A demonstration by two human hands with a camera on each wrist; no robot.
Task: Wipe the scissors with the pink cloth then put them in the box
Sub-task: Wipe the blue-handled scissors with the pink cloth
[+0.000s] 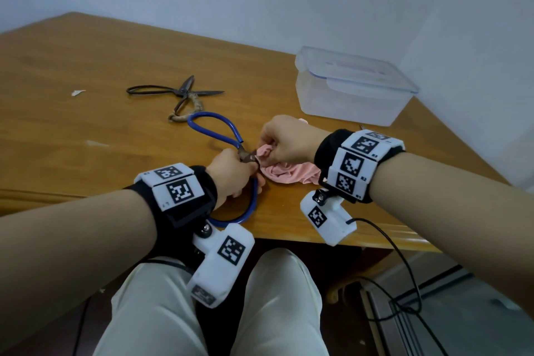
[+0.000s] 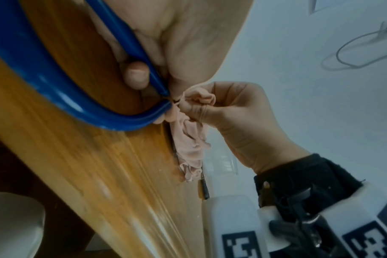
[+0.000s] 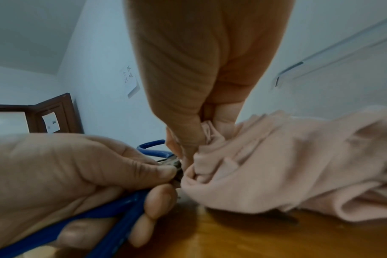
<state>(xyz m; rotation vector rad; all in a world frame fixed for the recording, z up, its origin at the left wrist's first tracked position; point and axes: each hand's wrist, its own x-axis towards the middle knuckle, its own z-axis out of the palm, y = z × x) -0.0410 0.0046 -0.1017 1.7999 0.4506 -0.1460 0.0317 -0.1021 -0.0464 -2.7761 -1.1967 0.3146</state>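
Observation:
My left hand (image 1: pixel 234 173) grips the blue-handled scissors (image 1: pixel 213 131) near the pivot, low over the wooden table (image 1: pixel 72 130); its fingers (image 3: pixel 159 200) curl round the blue handles (image 2: pixel 55 94). My right hand (image 1: pixel 284 140) pinches the pink cloth (image 1: pixel 291 172) around the blades, which are hidden inside the cloth (image 3: pixel 276 165). The rest of the cloth (image 2: pixel 190 143) trails onto the table. A second pair of dark metal scissors (image 1: pixel 179 95) lies open farther back. The clear plastic box (image 1: pixel 352 87) stands at the back right with its lid on.
A small white scrap (image 1: pixel 77 92) lies on the table's left part. The table's near edge (image 1: pixel 318 235) runs just under my wrists, with my knees below. A black cable (image 1: pixel 404 263) hangs from the right wrist camera. A white wall rises behind the box.

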